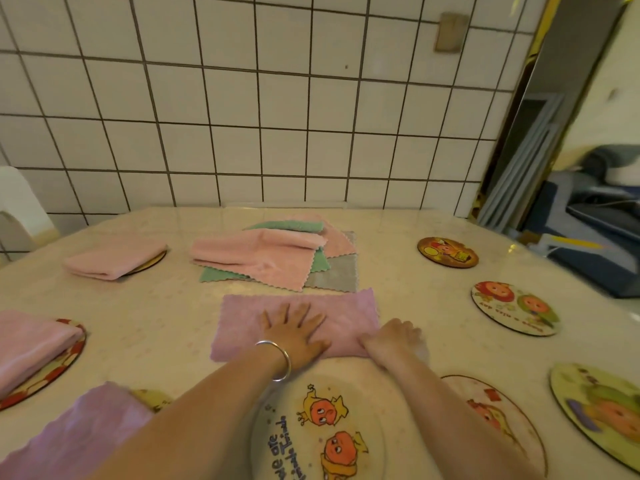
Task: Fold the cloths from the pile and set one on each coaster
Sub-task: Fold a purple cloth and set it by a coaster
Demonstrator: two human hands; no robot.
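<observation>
A lilac cloth (298, 322) lies on the table (166, 327), near centre, folded into a long band running left to right. Its pile is soft and fuzzy; the far and right edges are scalloped, the near edge is a rounded fold. The left hand (298, 336) lies flat on the middle of the band, fingers straight and spread, palm down, gripping nothing. A silver bangle (277, 360) circles that wrist. The right hand (393, 342) sits at the band's near right corner with fingers curled; whether they pinch the fabric cannot be told, as the fingertips are hidden and blurred.

Just beyond the band is the pile (277, 259): pink, green and grey cloths, loosely overlapped, with zigzag edges.

Three folded cloths already sit on coasters: a pink one (110, 259) at far left, a pink one (31, 344) at left edge, and a lilac one (79, 431) at near left, each covering most of its coaster.

Bare round coasters with cartoon prints: one (447, 252) at far right, one (514, 308) at right, one (599, 414) at near right, one (498, 410) partly under the right forearm, and one (318, 427) between the forearms.
</observation>
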